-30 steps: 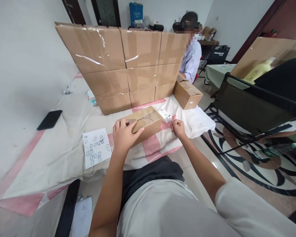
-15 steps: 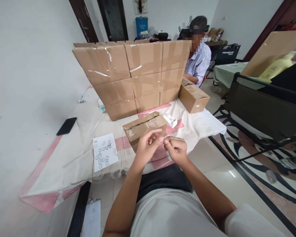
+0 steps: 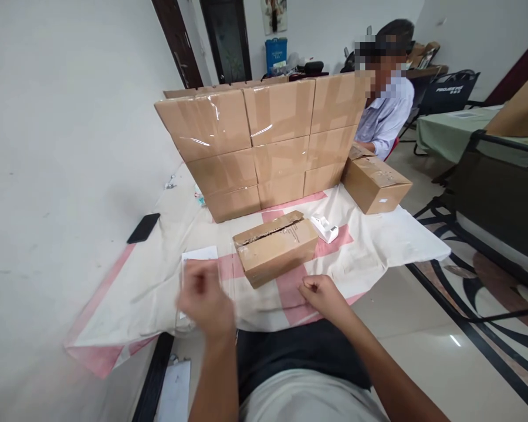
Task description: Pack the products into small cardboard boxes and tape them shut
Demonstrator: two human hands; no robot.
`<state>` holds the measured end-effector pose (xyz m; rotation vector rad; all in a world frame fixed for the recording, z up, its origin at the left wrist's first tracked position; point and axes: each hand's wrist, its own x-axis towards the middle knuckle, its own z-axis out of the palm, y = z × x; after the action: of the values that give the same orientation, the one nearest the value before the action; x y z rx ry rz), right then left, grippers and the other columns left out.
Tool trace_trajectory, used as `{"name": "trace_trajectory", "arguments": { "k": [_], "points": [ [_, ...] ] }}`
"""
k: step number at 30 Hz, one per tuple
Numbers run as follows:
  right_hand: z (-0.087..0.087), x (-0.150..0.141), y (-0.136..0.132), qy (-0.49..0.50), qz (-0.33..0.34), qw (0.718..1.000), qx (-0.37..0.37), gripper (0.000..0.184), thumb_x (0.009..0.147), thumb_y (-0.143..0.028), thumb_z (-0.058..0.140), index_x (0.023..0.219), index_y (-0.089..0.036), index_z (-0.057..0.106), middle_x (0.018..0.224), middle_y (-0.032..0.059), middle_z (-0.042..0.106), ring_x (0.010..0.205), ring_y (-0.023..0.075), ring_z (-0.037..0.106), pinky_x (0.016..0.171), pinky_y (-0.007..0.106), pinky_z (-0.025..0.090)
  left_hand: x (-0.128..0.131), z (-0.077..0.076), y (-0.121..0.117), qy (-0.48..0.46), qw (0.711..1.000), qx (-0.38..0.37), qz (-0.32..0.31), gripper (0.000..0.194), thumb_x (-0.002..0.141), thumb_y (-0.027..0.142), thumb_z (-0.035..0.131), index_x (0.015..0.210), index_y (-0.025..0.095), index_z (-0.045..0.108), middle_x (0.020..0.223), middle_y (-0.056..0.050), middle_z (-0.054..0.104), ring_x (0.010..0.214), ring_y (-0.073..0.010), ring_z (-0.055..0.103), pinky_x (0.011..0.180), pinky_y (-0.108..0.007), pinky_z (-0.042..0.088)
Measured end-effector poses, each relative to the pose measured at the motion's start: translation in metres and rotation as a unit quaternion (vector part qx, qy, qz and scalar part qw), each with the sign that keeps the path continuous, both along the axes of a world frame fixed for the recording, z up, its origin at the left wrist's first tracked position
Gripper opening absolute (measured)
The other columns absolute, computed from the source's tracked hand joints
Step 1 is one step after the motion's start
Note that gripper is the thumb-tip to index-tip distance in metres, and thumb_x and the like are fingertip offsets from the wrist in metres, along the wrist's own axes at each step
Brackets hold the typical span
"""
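Observation:
My left hand (image 3: 206,299), smeared by motion, hovers over the sheet of paper (image 3: 202,253) and covers most of it. Its fingers are too blurred to read. Closer to the table's front edge, my right hand (image 3: 322,293) is closed with its fingertips pressed together; what it pinches, if anything, is too small to make out. Between and beyond the hands lies a small cardboard box (image 3: 277,249) with a ragged, dark seam along its top. Neither hand touches it. A small white device (image 3: 325,228) rests against the tablecloth just behind the box's right end.
A wall of stacked, taped cardboard boxes (image 3: 281,140) stands across the table. Another carton (image 3: 376,181) sits at the right, near a seated person (image 3: 385,111). A black phone (image 3: 144,228) lies at left on the white and pink tablecloth (image 3: 154,293). A folding chair (image 3: 497,199) stands at right.
My hands were close together in front of the box and have parted. The left has swung left over the paper; the right stays near the front edge, closed. The view has shifted left.

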<state>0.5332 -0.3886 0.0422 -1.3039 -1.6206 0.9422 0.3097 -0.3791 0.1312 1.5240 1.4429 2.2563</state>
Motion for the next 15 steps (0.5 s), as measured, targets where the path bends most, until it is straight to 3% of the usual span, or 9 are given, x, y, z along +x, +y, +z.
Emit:
{"name": "trace_trajectory", "arguments": {
  "k": [1, 3, 5, 7, 9, 10, 12, 15],
  "points": [
    [-0.003, 0.007, 0.002, -0.029, -0.005, 1.0, 0.003, 0.053, 0.091, -0.04, 0.058, 0.056, -0.024, 0.021, 0.049, -0.0071, 0.024, 0.048, 0.0087, 0.029, 0.049, 0.025, 0.025, -0.013, 0.011, 0.006, -0.035, 0.999, 0.003, 0.037, 0.015, 0.092, 0.015, 0.064, 0.079, 0.021, 0.066, 0.072, 0.003, 0.052, 0.071, -0.0136, 0.051, 0.066, -0.029, 0.038],
    [0.003, 0.018, 0.006, -0.064, -0.01, 0.997, 0.03, 0.049, 0.094, -0.036, 0.054, 0.058, -0.023, 0.025, 0.051, -0.0064, 0.028, 0.049, 0.0096, 0.032, 0.05, 0.026, 0.027, -0.039, 0.033, 0.021, -0.018, 0.999, -0.008, 0.027, 0.012, 0.086, 0.018, 0.071, 0.076, 0.02, 0.067, 0.072, 0.003, 0.052, 0.071, -0.0135, 0.049, 0.065, -0.029, 0.035],
    [0.024, 0.024, 0.013, -0.085, -0.013, 0.991, 0.098, 0.046, 0.099, -0.032, 0.052, 0.059, -0.023, 0.031, 0.054, -0.004, 0.042, 0.052, 0.0117, 0.042, 0.054, 0.027, 0.034, -0.056, 0.05, 0.035, 0.041, 0.994, -0.08, -0.062, 0.015, 0.086, 0.023, 0.073, 0.072, 0.02, 0.066, 0.072, 0.003, 0.054, 0.069, -0.0131, 0.048, 0.064, -0.029, 0.034],
    [0.052, 0.021, 0.027, -0.101, -0.014, 0.975, 0.2, 0.044, 0.101, -0.03, 0.052, 0.06, -0.022, 0.039, 0.066, 0.0004, 0.06, 0.065, 0.0155, 0.057, 0.065, 0.03, 0.045, -0.062, 0.058, 0.047, 0.125, 0.961, -0.184, -0.165, 0.02, 0.089, 0.029, 0.07, 0.071, 0.021, 0.066, 0.074, 0.002, 0.058, 0.069, -0.0133, 0.049, 0.063, -0.03, 0.035],
    [0.077, 0.011, 0.048, -0.144, -0.013, 0.947, 0.288, 0.034, 0.102, -0.028, 0.052, 0.068, -0.022, 0.054, 0.093, 0.0062, 0.075, 0.092, 0.022, 0.069, 0.085, 0.037, 0.053, -0.059, 0.058, 0.058, 0.21, 0.909, -0.274, -0.232, 0.021, 0.09, 0.034, 0.068, 0.072, 0.023, 0.067, 0.077, 0.001, 0.062, 0.071, -0.0144, 0.053, 0.065, -0.03, 0.038],
    [0.085, 0.005, 0.06, -0.186, -0.009, 0.933, 0.308, 0.026, 0.102, -0.03, 0.053, 0.081, -0.022, 0.065, 0.113, 0.0089, 0.076, 0.112, 0.0262, 0.068, 0.099, 0.042, 0.051, -0.055, 0.056, 0.063, 0.241, 0.888, -0.304, -0.249, 0.02, 0.09, 0.035, 0.068, 0.073, 0.023, 0.068, 0.078, 0.001, 0.064, 0.072, -0.0149, 0.054, 0.066, -0.031, 0.039],
    [0.09, -0.008, 0.08, -0.286, 0.01, 0.91, 0.301, 0.027, 0.104, -0.034, 0.052, 0.115, -0.02, 0.072, 0.143, 0.0108, 0.067, 0.139, 0.0318, 0.055, 0.119, 0.053, 0.039, -0.046, 0.049, 0.071, 0.275, 0.861, -0.337, -0.263, 0.016, 0.087, 0.036, 0.071, 0.076, 0.023, 0.068, 0.08, 0.001, 0.066, 0.075, -0.0154, 0.056, 0.068, -0.03, 0.04],
    [0.082, -0.022, 0.096, -0.39, 0.045, 0.889, 0.237, 0.043, 0.107, -0.037, 0.046, 0.143, -0.019, 0.063, 0.155, 0.0097, 0.056, 0.15, 0.032, 0.046, 0.127, 0.058, 0.028, -0.037, 0.036, 0.082, 0.289, 0.842, -0.363, -0.274, 0.016, 0.083, 0.035, 0.076, 0.079, 0.023, 0.067, 0.078, 0.002, 0.064, 0.075, -0.0151, 0.056, 0.068, -0.029, 0.041]
  ]
}}
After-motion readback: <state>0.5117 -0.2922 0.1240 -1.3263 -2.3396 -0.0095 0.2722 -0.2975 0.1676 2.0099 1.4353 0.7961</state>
